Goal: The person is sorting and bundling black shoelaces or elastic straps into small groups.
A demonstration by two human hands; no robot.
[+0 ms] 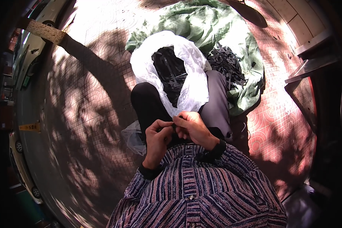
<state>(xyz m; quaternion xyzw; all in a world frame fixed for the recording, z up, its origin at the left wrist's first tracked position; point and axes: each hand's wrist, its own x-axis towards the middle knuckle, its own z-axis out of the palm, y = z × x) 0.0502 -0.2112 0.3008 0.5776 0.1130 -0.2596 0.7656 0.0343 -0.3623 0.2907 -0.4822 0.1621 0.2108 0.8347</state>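
Observation:
My left hand (156, 137) and my right hand (195, 128) meet in front of my lap, fingertips almost touching. Both are closed in a pinch around a small black piece (174, 128), mostly covered by the fingers; its exact shape is too small to tell. Just beyond the hands, a white plastic bag (197, 78) rests between my knees with its mouth spread wide. Inside it lie many thin black strips (170, 70). More loose black strips (227, 62) are heaped to the right of the bag, on a green cloth sheet (249, 41).
A clear plastic bag (133, 138) lies beside my left knee. Red patterned paving (91, 95) surrounds me, dappled with shade. At the far left stand a tree trunk (45, 32) and parked cars (24, 64). A metal-edged ledge (311, 68) juts in at the right.

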